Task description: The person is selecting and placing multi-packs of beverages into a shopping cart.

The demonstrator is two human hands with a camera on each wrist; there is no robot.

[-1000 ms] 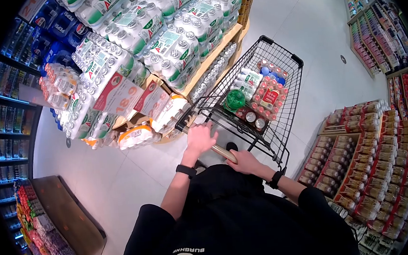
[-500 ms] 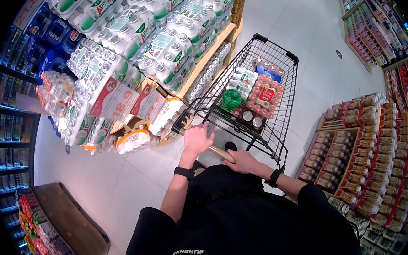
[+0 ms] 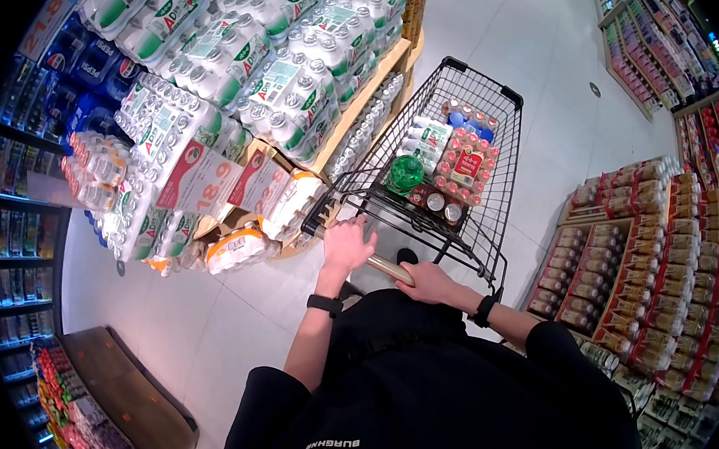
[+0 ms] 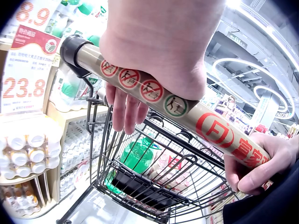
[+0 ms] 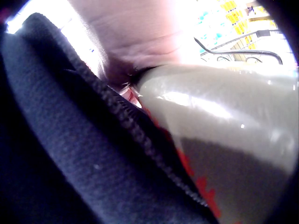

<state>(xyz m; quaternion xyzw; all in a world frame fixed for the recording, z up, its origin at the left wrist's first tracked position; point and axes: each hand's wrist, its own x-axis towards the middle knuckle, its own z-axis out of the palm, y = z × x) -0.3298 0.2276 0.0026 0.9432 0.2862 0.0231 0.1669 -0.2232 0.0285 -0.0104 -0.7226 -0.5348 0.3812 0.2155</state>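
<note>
A black wire shopping cart [image 3: 501,150] stands in front of me in the head view. My left hand [image 3: 347,246] rests on its handle [image 4: 140,86], palm on the bar, fingers hanging fairly straight over the far side in the left wrist view. Farther right along the bar, my right hand [image 3: 432,283] grips it, thumb and fingers curled round. Inside the cart are a shrink-wrapped pack of red-capped bottles [image 3: 465,165], a white-and-green bottle pack [image 3: 425,146], a green bottle [image 3: 406,173], blue-topped items [image 3: 470,123] and dark cans [image 3: 442,205].
Stacked white-and-green bottle packs [image 3: 282,95] with price signs [image 3: 197,180] stand close on the cart's left. On the right is a display of brown packaged goods [image 3: 643,286]. Lit shelves [image 3: 14,239] and a brown bin [image 3: 133,403] lie left. Floor [image 3: 522,34] stretches ahead.
The head view has shifted slightly, so the cart and shelves sit a little farther left in it. Both hands keep their places on the handle.
</note>
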